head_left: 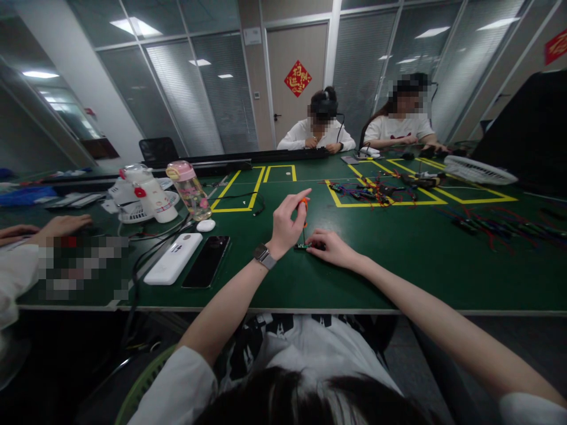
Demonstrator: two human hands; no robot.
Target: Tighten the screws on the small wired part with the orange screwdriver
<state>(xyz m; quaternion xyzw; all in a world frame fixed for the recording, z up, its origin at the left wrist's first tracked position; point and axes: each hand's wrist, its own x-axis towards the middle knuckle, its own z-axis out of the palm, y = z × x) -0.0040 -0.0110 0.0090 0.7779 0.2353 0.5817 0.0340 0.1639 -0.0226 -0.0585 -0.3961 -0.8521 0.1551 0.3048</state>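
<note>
My left hand (286, 221), with a watch on its wrist, pinches the orange handle of a small screwdriver (303, 206) that stands upright, tip down on a small dark part (303, 246). My right hand (331, 247) lies on the green table (398, 260) and presses that part down with its fingertips closed on it.
A white power bank (173, 258), a black phone (207, 260) and a white earbud case (206, 225) lie to my left. Two bottles (190, 189) stand behind them. Wired parts (372, 193) lie in a yellow-taped square. Two people sit across; another person's hand (59, 226) rests at left.
</note>
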